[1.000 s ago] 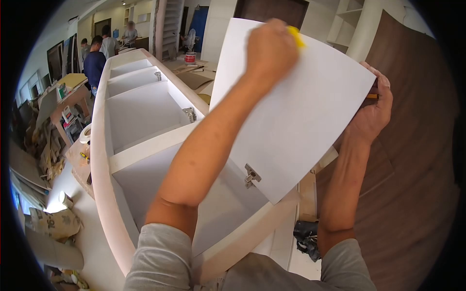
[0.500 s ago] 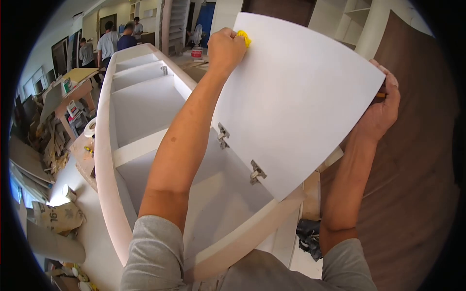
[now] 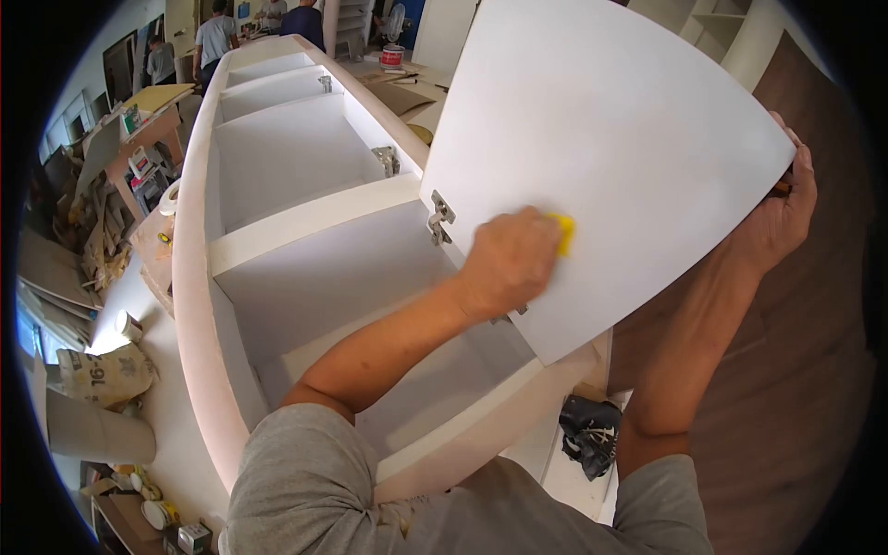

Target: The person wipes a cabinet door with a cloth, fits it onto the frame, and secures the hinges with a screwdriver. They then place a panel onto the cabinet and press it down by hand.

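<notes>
In my closed left hand (image 3: pixel 513 264), blurred by motion, a small crumpled yellow cloth (image 3: pixel 562 234) is pressed against the white cabinet door (image 3: pixel 629 139). My right hand (image 3: pixel 782 213) grips the door's far right edge, with fingertips hooked over the corner; a bit of something orange shows beside that palm, too small to name. The door is swung up on metal hinges, one hinge (image 3: pixel 440 218) plain to see and another partly behind my left hand. Below it lies the long white cabinet body (image 3: pixel 319 222) with curved sides and open compartments.
Further hinges (image 3: pixel 386 161) sit on the cabinet's inner rail. A brown wood-grain sheet (image 3: pixel 740 398) stands at right, a black bag (image 3: pixel 590 435) near my right elbow. Scrap wood, a paper sack (image 3: pixel 106 375) and cans lie at left. Several people (image 3: pixel 217 46) are at the back.
My left hand has moved down the door with the yellow cloth, from its upper left edge to near the hinges. My right hand keeps its hold on the edge. The view has shifted slightly.
</notes>
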The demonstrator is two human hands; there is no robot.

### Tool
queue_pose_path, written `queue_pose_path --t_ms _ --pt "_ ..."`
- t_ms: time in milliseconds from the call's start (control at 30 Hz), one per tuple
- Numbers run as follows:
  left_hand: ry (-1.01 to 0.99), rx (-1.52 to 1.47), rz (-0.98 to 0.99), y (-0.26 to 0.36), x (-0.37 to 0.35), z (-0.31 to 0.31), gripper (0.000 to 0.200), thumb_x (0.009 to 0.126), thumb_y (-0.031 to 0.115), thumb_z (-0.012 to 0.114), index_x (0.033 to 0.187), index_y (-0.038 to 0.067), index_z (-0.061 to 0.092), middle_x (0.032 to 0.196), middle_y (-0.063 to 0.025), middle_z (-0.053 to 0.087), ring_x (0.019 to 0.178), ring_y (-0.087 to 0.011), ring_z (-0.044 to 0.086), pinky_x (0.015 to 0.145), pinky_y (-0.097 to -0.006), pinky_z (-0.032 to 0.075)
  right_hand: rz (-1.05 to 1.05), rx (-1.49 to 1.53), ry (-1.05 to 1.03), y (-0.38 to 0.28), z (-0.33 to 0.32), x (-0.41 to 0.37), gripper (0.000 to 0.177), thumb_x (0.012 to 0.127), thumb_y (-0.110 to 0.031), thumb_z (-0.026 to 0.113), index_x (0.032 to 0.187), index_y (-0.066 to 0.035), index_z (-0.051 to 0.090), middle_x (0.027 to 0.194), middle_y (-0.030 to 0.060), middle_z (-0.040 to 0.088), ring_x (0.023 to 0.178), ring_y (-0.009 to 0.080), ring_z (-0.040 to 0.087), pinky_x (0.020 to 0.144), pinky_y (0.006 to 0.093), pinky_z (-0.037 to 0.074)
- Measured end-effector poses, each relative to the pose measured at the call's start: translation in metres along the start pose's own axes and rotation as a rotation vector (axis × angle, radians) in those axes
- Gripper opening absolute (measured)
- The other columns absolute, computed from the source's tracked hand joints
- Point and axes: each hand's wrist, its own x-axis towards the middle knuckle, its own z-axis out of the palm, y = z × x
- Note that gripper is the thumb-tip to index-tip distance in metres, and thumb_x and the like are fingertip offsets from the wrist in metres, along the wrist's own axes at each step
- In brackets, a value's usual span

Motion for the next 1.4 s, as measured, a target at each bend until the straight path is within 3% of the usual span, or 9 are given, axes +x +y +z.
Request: queue_pose_path --t_ms 433,600,700,767,933,1033,1200,1300,1400 --pt "-0.121 -0.257 -0.486 -0.005 0.061 -0.011 0.013 0.084 0.001 0.066 0.075 0.001 0.057 0.071 -0.0124 0.057 0.059 -0.0278 0.058 0.054 -0.0349 0.046 -0.032 -0.047 0.155 -0.001 0.012 -0.007 0.034 0.096 -0.021 0.048 0.106 0.006 0.066 0.1 0.0157 0.069 0.095 0.0226 0.066 0.087 0.0339 0.054" --pt "-0.065 -0.306 -0.222 0.01 0.045 -0.007 0.01 0.086 0.004 0.065 0.078 0.001 0.06 0.063 -0.0126 0.058 0.052 -0.022 0.056 0.051 -0.0324 0.045 -0.008 -0.084 0.191 -0.003 0.018 -0.008 0.035 0.096 -0.021 0.049 0.104 0.008 0.067 0.104 0.0182 0.069 0.1 0.0256 0.065 0.094 0.0363 0.052" --pt "-0.205 -0.273 -0.627 -0.014 0.065 -0.016 0.005 0.085 0.003 0.062 0.08 0.002 0.061 0.069 -0.0128 0.06 0.06 -0.027 0.061 0.055 -0.0341 0.048 -0.05 -0.086 0.116 -0.001 0.009 -0.006 0.035 0.096 -0.021 0.049 0.104 0.008 0.067 0.103 0.018 0.069 0.099 0.0252 0.065 0.093 0.0353 0.052" --pt "-0.159 -0.194 -0.235 0.003 0.046 -0.007 0.004 0.084 0.003 0.062 0.08 0.002 0.061 0.069 -0.0119 0.062 0.057 -0.0217 0.06 0.056 -0.0322 0.048 -0.028 -0.072 0.073 -0.003 0.01 -0.006 0.036 0.097 -0.021 0.046 0.104 0.007 0.067 0.099 0.0151 0.069 0.094 0.0211 0.065 0.086 0.032 0.054" --pt "-0.166 -0.31 -0.552 -0.008 0.059 -0.012 0.005 0.082 0.0 0.063 0.078 0.003 0.061 0.07 -0.0124 0.06 0.06 -0.0265 0.06 0.057 -0.034 0.049 -0.029 -0.072 0.114 -0.001 0.005 -0.004 0.036 0.098 -0.021 0.045 0.104 0.007 0.067 0.098 0.0142 0.069 0.091 0.0197 0.065 0.084 0.0313 0.055" --pt "-0.108 -0.239 -0.177 0.01 0.046 -0.01 0.008 0.083 0.003 0.065 0.077 0.001 0.06 0.065 -0.0123 0.06 0.054 -0.0184 0.056 0.053 -0.0322 0.047 -0.031 -0.051 0.105 0.001 0.006 -0.002 0.036 0.099 -0.022 0.045 0.104 0.007 0.066 0.1 0.0146 0.069 0.092 0.0201 0.065 0.085 0.032 0.055" --pt "-0.239 -0.239 -0.605 -0.012 0.066 -0.022 0.011 0.081 0.0 0.065 0.074 0.002 0.057 0.066 -0.0122 0.057 0.058 -0.0287 0.058 0.053 -0.0365 0.047 -0.015 0.037 0.057 0.002 -0.001 0.001 0.036 0.099 -0.022 0.044 0.104 0.007 0.066 0.102 0.0152 0.068 0.094 0.0212 0.066 0.087 0.0324 0.055" --pt "-0.151 -0.256 -0.177 0.017 0.045 -0.013 0.014 0.082 0.001 0.066 0.073 0.001 0.056 0.062 -0.0113 0.058 0.05 -0.0205 0.054 0.048 -0.0341 0.043 -0.026 -0.037 0.137 -0.001 0.015 -0.006 0.036 0.098 -0.02 0.044 0.104 0.007 0.067 0.1 0.0155 0.069 0.094 0.0217 0.066 0.087 0.0327 0.055" --pt "-0.206 -0.258 -0.41 -0.001 0.057 -0.017 0.011 0.081 -0.001 0.064 0.073 0.001 0.056 0.064 -0.0133 0.058 0.051 -0.0232 0.055 0.05 -0.0354 0.043 0.002 0.009 0.036 0.001 0.0 0.0 0.036 0.096 -0.02 0.045 0.103 0.007 0.067 0.099 0.0159 0.069 0.093 0.0219 0.066 0.086 0.033 0.055"
